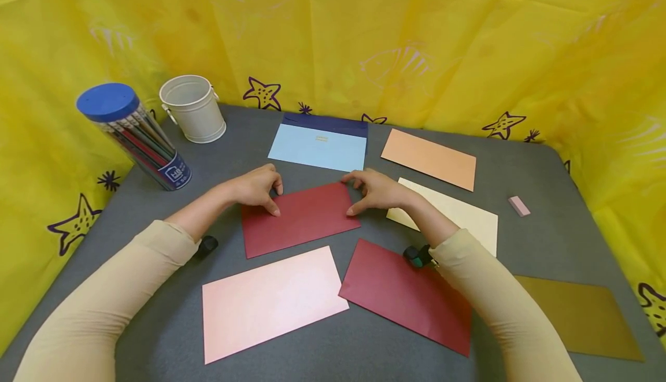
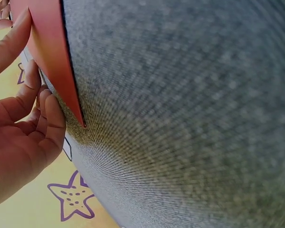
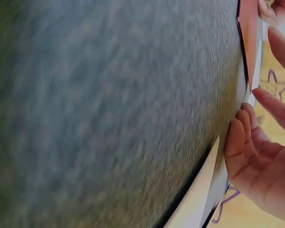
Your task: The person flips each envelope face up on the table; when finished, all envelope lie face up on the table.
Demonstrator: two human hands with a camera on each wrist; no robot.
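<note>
A red envelope (image 1: pixel 304 220) lies flat on the grey table between both hands. My left hand (image 1: pixel 255 186) rests its thumb on the envelope's upper face near the far left corner, its other fingers loosely bent by the far edge. At the opposite end, my right hand (image 1: pixel 380 190) has its index fingertip at the far right corner and its thumb by the right edge. In the left wrist view, that thumb lies over the red paper (image 2: pixel 47 38). The right wrist view shows the right index fingertip at the envelope's corner (image 3: pixel 249 71).
Nearer lie a pink envelope (image 1: pixel 270 301) and a second red one (image 1: pixel 395 295), partly under the right forearm. Around are light blue (image 1: pixel 317 151), orange (image 1: pixel 429 159), cream (image 1: pixel 468 220) and olive (image 1: pixel 583 318) envelopes, a pink block (image 1: pixel 519 206), a pencil tub (image 1: pixel 143 139) and a white pail (image 1: pixel 195 110).
</note>
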